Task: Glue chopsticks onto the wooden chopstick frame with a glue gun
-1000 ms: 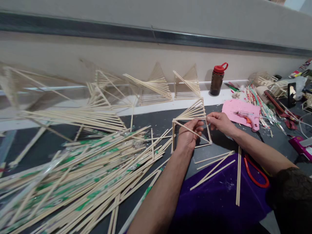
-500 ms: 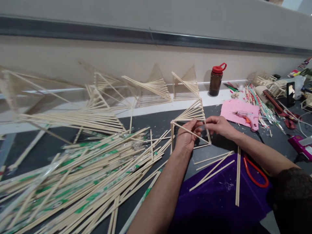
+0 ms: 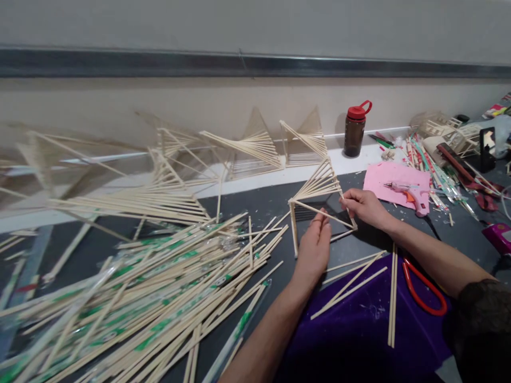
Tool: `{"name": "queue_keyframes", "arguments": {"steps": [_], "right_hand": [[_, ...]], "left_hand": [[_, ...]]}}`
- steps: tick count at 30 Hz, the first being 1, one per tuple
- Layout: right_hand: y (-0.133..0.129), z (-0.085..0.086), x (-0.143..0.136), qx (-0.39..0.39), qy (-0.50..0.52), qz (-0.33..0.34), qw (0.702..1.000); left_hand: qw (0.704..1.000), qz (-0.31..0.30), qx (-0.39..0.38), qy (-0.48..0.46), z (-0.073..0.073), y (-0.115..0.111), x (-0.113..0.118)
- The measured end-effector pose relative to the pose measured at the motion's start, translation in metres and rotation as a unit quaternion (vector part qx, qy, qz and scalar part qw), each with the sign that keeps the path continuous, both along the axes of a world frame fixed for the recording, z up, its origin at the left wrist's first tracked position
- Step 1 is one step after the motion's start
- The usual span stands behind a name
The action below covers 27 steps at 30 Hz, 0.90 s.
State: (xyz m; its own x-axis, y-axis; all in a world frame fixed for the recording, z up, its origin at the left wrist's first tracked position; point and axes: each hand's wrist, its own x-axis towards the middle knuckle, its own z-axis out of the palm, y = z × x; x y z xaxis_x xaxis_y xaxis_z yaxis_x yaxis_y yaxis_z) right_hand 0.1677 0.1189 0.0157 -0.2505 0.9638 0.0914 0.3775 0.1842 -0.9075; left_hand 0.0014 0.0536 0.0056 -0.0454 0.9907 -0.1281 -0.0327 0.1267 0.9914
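A small frame of wooden sticks (image 3: 319, 180) stands on the dark table in front of me, its upper sticks fanned out in a twist. My right hand (image 3: 366, 208) pinches the frame's right side between thumb and fingers. Before the frame's front opening is my left hand (image 3: 313, 247), open, its fingers stretched forward and the tips by the slanting front stick. Whether those tips touch the stick, I cannot tell. Several loose sticks (image 3: 351, 287) lie near me on a purple cloth (image 3: 359, 330).
Many sticks in green-marked wrappers (image 3: 159, 287) spread over the left. More stick frames (image 3: 243, 143) line the wall. At the right are a brown bottle (image 3: 354, 133), a glue gun (image 3: 411, 194) on pink material (image 3: 375, 178), and a red-handled tool (image 3: 425, 292). Clutter fills the far right.
My left hand has drawn back out of the frame toward me, its fingers straightening. My right hand keeps to the right side, and the frame has shifted slightly right in view.
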Motion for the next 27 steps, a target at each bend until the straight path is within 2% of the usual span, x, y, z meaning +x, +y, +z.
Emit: {"name": "queue_keyframes", "arguments": {"steps": [2,4,6,8,10,11,13,16,19,24,27], "right_hand": [[0.000,-0.001,0.003,0.015,-0.016,0.002,1.000],[0.000,0.000,0.008,0.028,-0.033,0.013,0.999],[0.000,0.000,0.014,0.042,-0.046,0.030,0.998],[0.000,0.001,0.019,0.060,-0.051,0.049,0.996],[0.000,0.001,0.022,0.077,-0.052,0.068,0.993],[0.000,0.001,0.024,0.085,-0.054,0.075,0.992],[0.000,0.002,0.026,0.096,-0.058,0.085,0.990],[-0.002,0.004,0.028,0.113,-0.065,0.097,0.987],[-0.003,0.006,0.030,0.127,-0.077,0.105,0.983],[-0.004,0.007,0.031,0.128,-0.100,0.104,0.981],[-0.003,0.005,0.029,0.124,-0.097,0.110,0.981]], "left_hand": [[0.987,-0.050,0.070,0.139,0.013,-0.022,-0.011],[0.965,-0.141,0.108,0.194,0.029,-0.043,-0.027],[0.951,-0.208,0.088,0.211,0.040,-0.058,-0.044],[0.973,-0.135,0.048,0.181,0.043,-0.063,-0.060],[0.995,-0.020,-0.034,0.094,0.038,-0.057,-0.072],[0.997,0.024,-0.069,0.037,0.034,-0.052,-0.076],[0.989,0.063,-0.115,-0.072,0.028,-0.039,-0.079],[0.964,0.050,-0.173,-0.197,0.026,-0.023,-0.079],[0.937,0.028,-0.219,-0.272,0.033,-0.013,-0.077],[0.909,0.014,-0.251,-0.332,0.045,-0.002,-0.069],[0.896,0.027,-0.278,-0.345,0.049,0.002,-0.061]]}}
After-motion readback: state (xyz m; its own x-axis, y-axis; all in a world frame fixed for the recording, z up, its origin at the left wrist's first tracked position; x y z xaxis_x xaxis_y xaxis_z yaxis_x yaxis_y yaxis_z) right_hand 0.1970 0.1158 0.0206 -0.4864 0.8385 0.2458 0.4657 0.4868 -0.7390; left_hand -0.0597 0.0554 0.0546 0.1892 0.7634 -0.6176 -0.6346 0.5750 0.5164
